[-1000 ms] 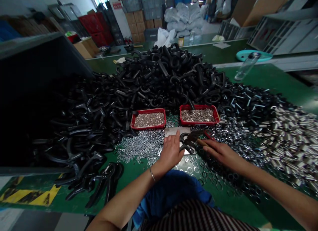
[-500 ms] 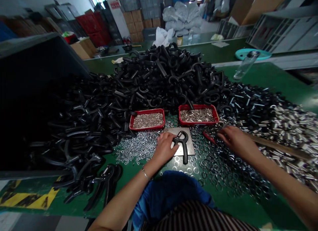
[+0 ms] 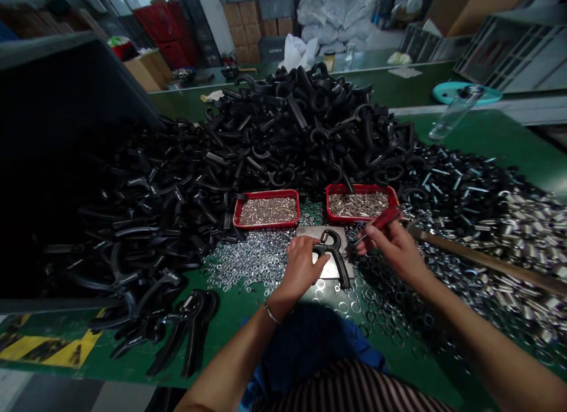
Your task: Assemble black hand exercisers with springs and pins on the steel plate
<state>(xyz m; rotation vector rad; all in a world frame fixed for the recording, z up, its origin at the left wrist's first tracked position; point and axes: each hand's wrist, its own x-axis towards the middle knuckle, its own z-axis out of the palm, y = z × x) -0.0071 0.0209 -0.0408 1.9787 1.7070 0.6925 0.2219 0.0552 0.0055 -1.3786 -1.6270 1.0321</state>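
While the left hand (image 3: 301,267) pinches the looped head of a black hand-grip piece (image 3: 335,255) lying flat on a small metal plate (image 3: 310,232) at the near middle of the green table (image 3: 487,146), the right hand (image 3: 396,248) is closed around a thin red-handled tool (image 3: 381,219), its tip just beside the piece. Two red trays (image 3: 266,193) of small metal parts sit just behind the plate, with a heap of black handles (image 3: 287,123) beyond.

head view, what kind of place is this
Most likely a small factory assembly bench. A huge heap of black plastic handles covers the green table, red trays hold small metal parts, and cartons are stacked behind. The left hand holds a black grip, the right hand a red-handled tool.
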